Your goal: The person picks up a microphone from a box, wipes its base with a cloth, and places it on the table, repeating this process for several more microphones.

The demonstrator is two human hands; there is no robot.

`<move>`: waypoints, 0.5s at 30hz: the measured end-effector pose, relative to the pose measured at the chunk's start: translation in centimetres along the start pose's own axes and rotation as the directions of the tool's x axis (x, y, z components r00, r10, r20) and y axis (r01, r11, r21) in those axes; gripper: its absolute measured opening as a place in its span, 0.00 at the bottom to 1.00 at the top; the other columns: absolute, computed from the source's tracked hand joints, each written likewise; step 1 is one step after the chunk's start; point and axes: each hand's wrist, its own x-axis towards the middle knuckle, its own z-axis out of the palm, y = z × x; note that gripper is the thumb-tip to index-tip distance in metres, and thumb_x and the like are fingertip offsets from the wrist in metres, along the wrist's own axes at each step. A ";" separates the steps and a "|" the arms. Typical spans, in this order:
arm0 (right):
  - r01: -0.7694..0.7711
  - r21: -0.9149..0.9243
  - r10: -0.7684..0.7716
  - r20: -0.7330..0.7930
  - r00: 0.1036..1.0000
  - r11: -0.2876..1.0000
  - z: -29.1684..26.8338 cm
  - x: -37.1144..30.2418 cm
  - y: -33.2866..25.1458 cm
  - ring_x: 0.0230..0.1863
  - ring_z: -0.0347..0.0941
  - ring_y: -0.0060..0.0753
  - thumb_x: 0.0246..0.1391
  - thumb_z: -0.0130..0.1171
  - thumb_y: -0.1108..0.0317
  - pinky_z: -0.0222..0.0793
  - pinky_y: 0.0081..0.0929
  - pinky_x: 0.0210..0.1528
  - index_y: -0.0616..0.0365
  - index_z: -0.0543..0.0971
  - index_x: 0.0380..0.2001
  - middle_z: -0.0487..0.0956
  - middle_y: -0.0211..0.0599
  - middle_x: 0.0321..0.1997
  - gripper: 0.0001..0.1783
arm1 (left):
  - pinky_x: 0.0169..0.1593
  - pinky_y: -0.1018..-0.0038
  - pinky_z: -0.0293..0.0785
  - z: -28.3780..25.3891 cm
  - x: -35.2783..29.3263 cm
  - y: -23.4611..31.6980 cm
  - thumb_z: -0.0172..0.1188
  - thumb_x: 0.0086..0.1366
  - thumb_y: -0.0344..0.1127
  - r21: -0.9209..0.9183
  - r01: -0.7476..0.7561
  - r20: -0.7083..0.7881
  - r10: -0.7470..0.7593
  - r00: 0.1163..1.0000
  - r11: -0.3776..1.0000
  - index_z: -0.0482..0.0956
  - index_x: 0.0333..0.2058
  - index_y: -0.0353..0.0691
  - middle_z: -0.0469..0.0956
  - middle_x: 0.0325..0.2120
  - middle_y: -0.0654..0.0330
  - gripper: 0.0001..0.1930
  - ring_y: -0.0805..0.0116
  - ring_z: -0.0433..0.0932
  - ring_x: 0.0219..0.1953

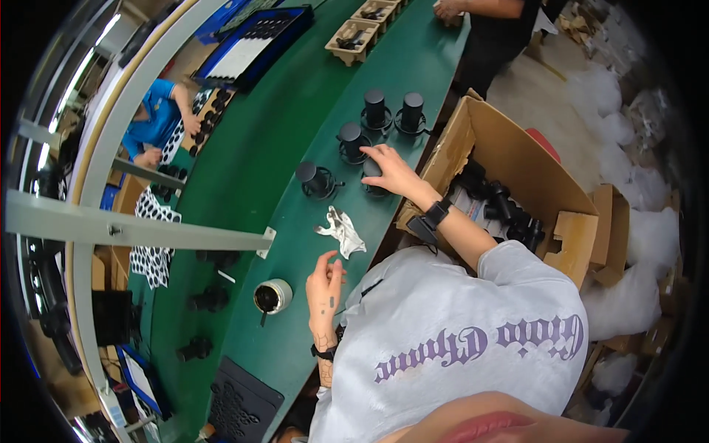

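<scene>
My right hand (397, 174) reaches over the green bench with thumb and fingers around the top of a black cylindrical part (371, 179), partly hidden by the hand. Around it stand similar upright black cylinders on ring-shaped bases: one part (351, 139) just beyond my fingertips, two more (376, 107) (412, 111) farther back, and another part (313, 177) to the left. My left hand (323, 284) hovers near the bench edge, fingers loosely apart and holding nothing. Near it lie a crumpled, black-stained white cloth (342, 230) and a round tub of dark paste (272, 295) with a stick in it.
A cardboard box (509, 140) holding black parts stands close by my right arm. A metal post and crossbar (148, 227) stretch over the bench at left. A black mat (244, 402) lies in front. Two other people work nearby; cardboard trays (353, 40) sit at the back.
</scene>
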 end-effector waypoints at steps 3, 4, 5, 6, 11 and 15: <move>-0.049 0.202 0.099 -0.245 0.964 0.978 -4.7 -0.8 -0.5 0.49 0.70 0.34 0.52 0.61 0.65 0.66 0.27 0.51 0.60 0.71 0.50 0.73 0.41 0.46 0.22 | 0.27 0.78 0.69 -0.6 0.2 -0.3 0.51 0.65 0.35 0.091 -0.049 -0.013 0.051 0.999 0.995 0.73 0.46 0.34 0.76 0.21 0.60 0.14 0.76 0.73 0.22; -0.081 0.323 0.197 -0.345 0.918 0.943 -5.7 -2.1 1.7 0.44 0.72 0.29 0.54 0.58 0.66 0.67 0.24 0.47 0.61 0.72 0.47 0.75 0.39 0.41 0.18 | 0.27 0.78 0.69 -0.5 0.5 -1.0 0.51 0.65 0.35 0.076 -0.046 -0.037 0.049 0.998 0.996 0.73 0.46 0.35 0.77 0.21 0.60 0.14 0.76 0.73 0.21; -0.092 0.451 0.298 -0.411 0.861 0.888 -6.3 -3.6 4.2 0.40 0.73 0.23 0.57 0.56 0.68 0.68 0.22 0.44 0.63 0.74 0.44 0.77 0.36 0.37 0.14 | 0.27 0.78 0.69 -0.4 0.6 -1.9 0.51 0.65 0.35 0.058 -0.031 -0.068 0.035 0.997 0.998 0.73 0.46 0.35 0.77 0.21 0.60 0.14 0.76 0.73 0.21; -0.201 0.379 0.381 -0.497 0.780 0.904 -7.4 -5.2 5.8 0.33 0.75 0.24 0.57 0.54 0.68 0.70 0.21 0.38 0.64 0.77 0.38 0.79 0.35 0.30 0.10 | 0.27 0.78 0.69 -0.4 0.3 -2.4 0.51 0.65 0.35 0.054 -0.052 -0.077 0.056 0.995 0.997 0.73 0.46 0.35 0.77 0.21 0.60 0.14 0.76 0.73 0.21; -0.666 -0.179 0.649 -0.148 0.746 0.724 -6.1 -18.1 20.0 0.46 0.72 0.54 0.42 0.65 0.55 0.69 0.41 0.46 0.65 0.72 0.42 0.77 0.54 0.37 0.29 | 0.31 0.70 0.72 -0.3 -0.5 -3.5 0.51 0.64 0.40 0.209 0.059 0.021 -0.065 0.998 0.976 0.75 0.44 0.40 0.79 0.20 0.59 0.14 0.64 0.80 0.24; -0.546 -0.535 0.763 0.488 0.423 0.645 0.5 -26.6 24.9 0.53 0.68 0.55 0.31 0.66 0.37 0.63 0.42 0.56 0.68 0.72 0.49 0.72 0.62 0.51 0.49 | 0.30 0.67 0.71 0.4 -0.3 -2.8 0.52 0.63 0.41 0.272 -0.005 0.151 -0.037 0.988 0.962 0.75 0.44 0.40 0.77 0.19 0.56 0.14 0.57 0.78 0.24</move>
